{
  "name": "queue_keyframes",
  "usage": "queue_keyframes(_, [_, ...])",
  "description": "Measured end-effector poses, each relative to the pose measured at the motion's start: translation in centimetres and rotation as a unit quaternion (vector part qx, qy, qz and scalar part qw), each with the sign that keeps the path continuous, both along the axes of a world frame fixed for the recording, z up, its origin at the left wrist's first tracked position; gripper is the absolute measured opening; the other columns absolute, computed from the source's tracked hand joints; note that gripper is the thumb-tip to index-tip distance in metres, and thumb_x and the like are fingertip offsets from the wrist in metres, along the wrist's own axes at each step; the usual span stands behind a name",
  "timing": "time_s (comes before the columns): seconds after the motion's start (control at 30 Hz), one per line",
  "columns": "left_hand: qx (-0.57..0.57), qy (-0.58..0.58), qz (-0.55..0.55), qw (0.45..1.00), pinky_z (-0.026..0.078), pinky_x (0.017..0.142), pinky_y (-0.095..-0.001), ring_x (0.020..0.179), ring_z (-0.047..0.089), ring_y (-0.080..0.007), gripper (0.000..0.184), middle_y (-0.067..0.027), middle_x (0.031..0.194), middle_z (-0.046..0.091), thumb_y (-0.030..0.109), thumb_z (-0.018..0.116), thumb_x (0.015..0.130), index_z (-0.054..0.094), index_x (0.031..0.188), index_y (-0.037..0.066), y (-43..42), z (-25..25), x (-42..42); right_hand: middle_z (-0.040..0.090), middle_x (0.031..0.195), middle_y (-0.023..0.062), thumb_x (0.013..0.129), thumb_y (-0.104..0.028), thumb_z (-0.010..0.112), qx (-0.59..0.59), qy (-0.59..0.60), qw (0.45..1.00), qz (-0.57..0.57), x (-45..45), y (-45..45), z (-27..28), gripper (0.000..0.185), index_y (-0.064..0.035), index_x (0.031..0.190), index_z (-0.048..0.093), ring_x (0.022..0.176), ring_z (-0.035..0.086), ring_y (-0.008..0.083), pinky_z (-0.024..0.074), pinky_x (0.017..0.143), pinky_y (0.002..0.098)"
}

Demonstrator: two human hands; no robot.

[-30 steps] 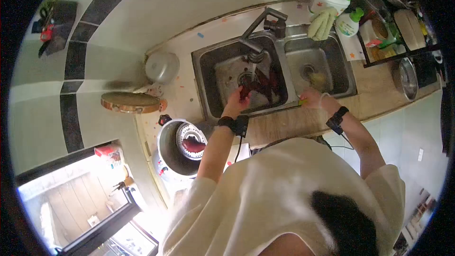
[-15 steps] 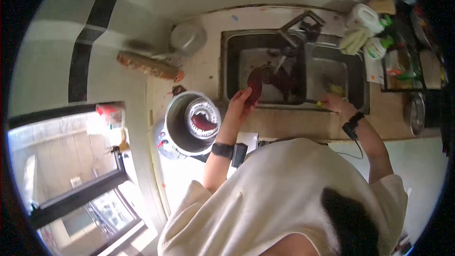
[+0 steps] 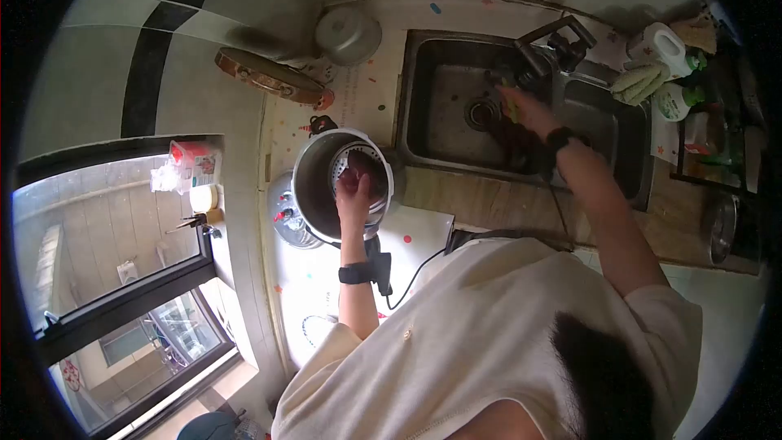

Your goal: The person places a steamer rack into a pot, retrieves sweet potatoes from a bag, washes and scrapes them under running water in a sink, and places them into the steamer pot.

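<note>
My left hand [image 3: 353,195] reaches into the metal pot [image 3: 305,187] on the left counter. Its fingers are closed on a dark red sweet potato [image 3: 358,165], just over the perforated steamer insert [image 3: 376,155]. Over the left basin of the sink [image 3: 444,143], my right hand [image 3: 531,112] is near the faucet [image 3: 533,53]. It grips a slim yellow-green tool [image 3: 508,101], whose kind I cannot make out. Below that hand a dark reddish shape [image 3: 515,147] lies in the basin, partly hidden by the wrist.
A translucent bowl [image 3: 349,35] and a round board-like object [image 3: 269,75] stand at the back left. Bottles [image 3: 672,102] and a green cloth [image 3: 639,83] sit right of the sink. A water jug [image 3: 289,220] is beside the pot. Cables trail from both wrists.
My left hand has carried the sweet potato from above the sink leftward into the pot. My right hand has moved from the sink's front edge up and left, over the left basin.
</note>
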State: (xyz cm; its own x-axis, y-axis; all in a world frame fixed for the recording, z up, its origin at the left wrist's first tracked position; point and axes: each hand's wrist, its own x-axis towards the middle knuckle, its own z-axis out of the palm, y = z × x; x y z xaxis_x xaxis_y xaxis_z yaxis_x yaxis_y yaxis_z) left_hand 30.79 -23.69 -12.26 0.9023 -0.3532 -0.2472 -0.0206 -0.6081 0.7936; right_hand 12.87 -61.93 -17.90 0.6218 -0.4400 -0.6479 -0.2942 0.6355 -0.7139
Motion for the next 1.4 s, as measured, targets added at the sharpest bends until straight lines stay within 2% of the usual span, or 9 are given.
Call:
queue_keyframes(0.17, [0.218,-0.064,-0.081,0.971,0.045,0.075,-0.0423,0.090,0.056,-0.0390,0.056,-0.0242,0.093,0.058,0.036,0.064,0.071,0.045,0.106,-0.003,-3.4,4.6,-1.5,0.053,0.090,-0.0010,0.086,-0.033,0.050,0.085,-0.178,0.978,-0.070,-0.1,-0.6,-2.1,0.034,-0.0103,0.111,0.053,0.080,0.050,0.0095,0.0407,0.067,0.0223])
queue_keyframes(0.27, [0.273,-0.099,-0.113,0.950,0.045,0.073,-0.0443,0.089,0.055,-0.0409,0.052,-0.0237,0.091,0.059,0.039,0.061,0.074,0.045,0.108,0.003,-3.7,4.2,-1.7,0.054,0.084,0.0003,0.085,-0.034,0.049,-0.297,-0.173,0.938,0.048,-1.1,-1.7,-6.6,0.032,-0.0106,0.107,0.054,0.074,0.050,0.0103,0.0417,0.066,0.0230])
queue_keyframes(0.37, [0.266,-0.122,-0.089,0.952,0.046,0.063,-0.0427,0.073,0.059,-0.0399,0.040,-0.0195,0.075,0.061,0.038,0.058,0.078,0.048,0.094,0.003,-5.1,5.8,-1.6,0.054,0.077,0.0027,0.084,-0.034,0.050,-0.170,0.178,0.954,0.171,-1.7,-2.8,-2.1,0.030,-0.0090,0.100,0.056,0.068,0.052,0.0125,0.0438,0.066,0.0239])
queue_keyframes(0.57, [-0.013,-0.121,-0.215,0.969,0.043,0.054,-0.0288,0.059,0.051,-0.0122,0.027,-0.0080,0.072,0.057,0.024,0.057,0.081,0.052,0.095,0.001,-14.9,6.1,-5.9,0.053,0.065,0.0032,0.082,-0.025,0.054,0.021,0.118,0.993,-0.004,-2.4,-2.2,-11.6,0.019,-0.0074,0.076,0.057,0.055,0.048,0.0147,0.0393,0.048,0.0276])
queue_keyframes(0.67, [0.066,0.216,-0.212,0.951,0.045,0.064,-0.0375,0.073,0.058,-0.0309,0.026,-0.0190,0.080,0.059,0.025,0.051,0.082,0.056,0.091,0.001,-23.3,-0.1,-8.6,0.050,0.064,0.0027,0.083,-0.021,0.050,-0.022,0.154,0.987,0.047,-3.2,-1.1,-10.3,0.019,-0.0046,0.072,0.052,0.055,0.046,0.0131,0.0343,0.047,0.0272])
queue_keyframes(0.73, [-0.072,0.021,-0.373,0.925,0.045,0.065,-0.0380,0.078,0.059,-0.0280,0.027,-0.0220,0.083,0.058,0.021,0.049,0.082,0.055,0.087,-0.004,-24.0,-19.0,-9.2,0.049,0.064,0.0027,0.083,-0.021,0.051,-0.034,0.188,0.975,0.115,-4.0,-1.4,-6.9,0.020,-0.0048,0.072,0.051,0.054,0.045,0.0124,0.0328,0.045,0.0268])
queue_keyframes(1.03, [0.376,0.061,-0.274,0.883,0.045,0.079,-0.0370,0.094,0.053,-0.0322,0.045,-0.0192,0.108,0.052,0.032,0.056,0.080,0.048,0.108,-0.003,-30.7,-37.7,-10.2,0.047,0.064,0.0013,0.087,-0.032,0.050,0.015,0.156,0.987,0.038,-11.1,-3.9,-0.4,0.027,-0.0059,0.082,0.051,0.041,0.037,0.0075,0.0314,0.039,0.0258])
queue_keyframes(1.3, [0.085,0.442,-0.273,0.850,0.042,0.084,-0.0375,0.102,0.048,-0.0274,0.061,-0.0199,0.111,0.049,0.028,0.060,0.076,0.033,0.124,0.001,-27.1,-24.1,-5.8,0.052,0.061,0.0082,0.087,-0.035,0.045,-0.469,0.136,0.844,0.221,-14.0,-1.2,-3.9,0.034,-0.0017,0.092,0.051,0.048,0.047,0.0198,0.0404,0.045,0.0341])
queue_keyframes(1.4, [-0.007,0.464,-0.225,0.857,0.043,0.076,-0.0354,0.091,0.051,-0.0221,0.046,-0.0169,0.103,0.052,0.019,0.062,0.074,0.043,0.110,-0.002,-26.3,-17.2,-6.2,0.059,0.072,0.0181,0.086,-0.031,0.046,-0.380,0.246,0.849,0.272,-9.6,1.0,-0.8,0.030,-0.0027,0.094,0.051,0.062,0.059,0.0340,0.0479,0.056,0.0440])
